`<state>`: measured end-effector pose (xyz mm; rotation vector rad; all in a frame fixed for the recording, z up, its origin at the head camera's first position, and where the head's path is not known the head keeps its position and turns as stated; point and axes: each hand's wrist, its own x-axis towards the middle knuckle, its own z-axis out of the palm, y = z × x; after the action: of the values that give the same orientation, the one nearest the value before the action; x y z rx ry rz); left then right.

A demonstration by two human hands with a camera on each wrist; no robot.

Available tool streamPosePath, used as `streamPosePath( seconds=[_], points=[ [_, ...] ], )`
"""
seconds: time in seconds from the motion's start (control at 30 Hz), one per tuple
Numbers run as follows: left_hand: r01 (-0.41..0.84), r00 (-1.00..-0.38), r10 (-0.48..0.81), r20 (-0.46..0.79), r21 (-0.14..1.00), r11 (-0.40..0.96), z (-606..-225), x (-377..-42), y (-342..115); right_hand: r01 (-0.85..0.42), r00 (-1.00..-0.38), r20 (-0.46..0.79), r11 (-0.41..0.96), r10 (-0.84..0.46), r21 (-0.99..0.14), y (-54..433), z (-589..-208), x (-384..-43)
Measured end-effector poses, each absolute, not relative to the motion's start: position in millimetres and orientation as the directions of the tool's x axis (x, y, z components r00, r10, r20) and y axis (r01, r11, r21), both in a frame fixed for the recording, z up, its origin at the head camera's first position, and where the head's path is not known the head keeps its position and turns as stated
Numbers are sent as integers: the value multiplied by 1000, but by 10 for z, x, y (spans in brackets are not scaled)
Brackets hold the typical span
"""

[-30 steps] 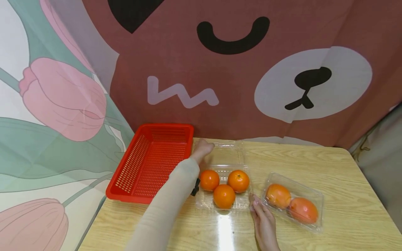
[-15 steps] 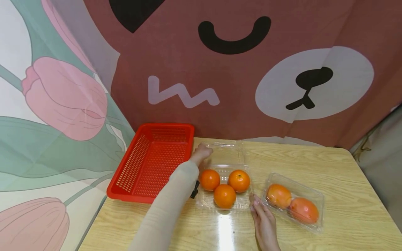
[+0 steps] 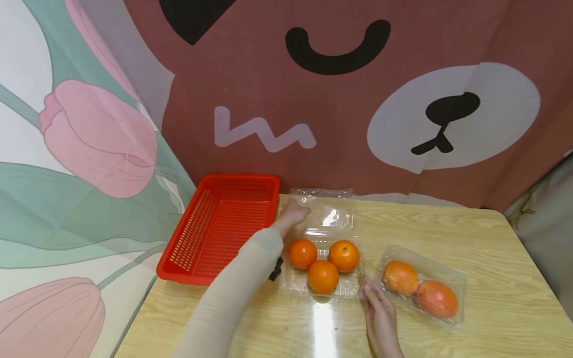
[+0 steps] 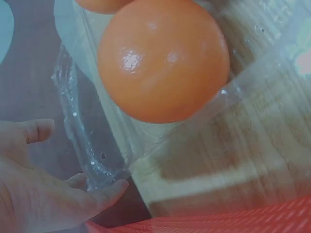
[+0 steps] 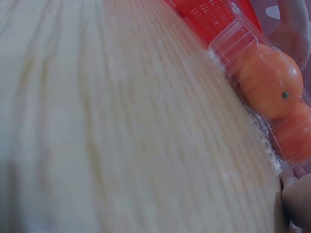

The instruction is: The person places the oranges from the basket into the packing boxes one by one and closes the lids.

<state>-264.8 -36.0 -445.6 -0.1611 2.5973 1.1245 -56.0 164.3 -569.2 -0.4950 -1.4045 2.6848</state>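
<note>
A clear plastic clamshell container lies unfolded on the table, its base (image 3: 291,289) holding three oranges, one of them the front orange (image 3: 323,277). Its lid (image 3: 331,216) is tipped up a little at the back. My left hand (image 3: 293,214) is at the lid's left edge; in the left wrist view its fingers (image 4: 104,194) reach under the lid's corner, and the thumb stands apart from the plastic. My right hand (image 3: 380,318) rests with extended fingers against the base's front right edge. In the right wrist view, only part of the right hand (image 5: 299,196) shows.
A red plastic basket (image 3: 163,268) stands left of the container, partly behind the left sleeve (image 3: 237,283). At the right, a clear plastic box (image 3: 454,323) holds two orange-red fruits. A printed curtain (image 3: 250,89) hangs along the table's back edge.
The lid's far side has risen from the table, with the left hand moving slightly along with it. The right hand and the oranges keep their places; the head view has shifted a little.
</note>
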Motion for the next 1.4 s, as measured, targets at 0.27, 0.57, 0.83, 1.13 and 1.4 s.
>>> streamPosePath(
  seconds=[0.27,0.57,0.83,1.13,1.4],
  points=[
    [-203,-958,29,-284,752,627,-4339,-2554,-357,102,-942,-264,-572,207,-814,1668,-5684,-573],
    [-106,-994,-45,-96,886,452,-4293,-2436,-385,110,-938,-273,-562,215,-820,1670,-5695,-568],
    [-38,-999,-12,-36,970,241,-4233,-2349,-580,101,-938,-267,-559,223,-823,1662,-5679,-560],
    [129,-979,188,81,957,259,-4162,-2148,-934,85,-947,-239,-548,215,-832,1684,-5696,-549],
    [415,-893,394,219,738,531,-4129,-1878,-1161,67,-956,-218,-573,198,-817,1677,-5703,-568]
  ],
)
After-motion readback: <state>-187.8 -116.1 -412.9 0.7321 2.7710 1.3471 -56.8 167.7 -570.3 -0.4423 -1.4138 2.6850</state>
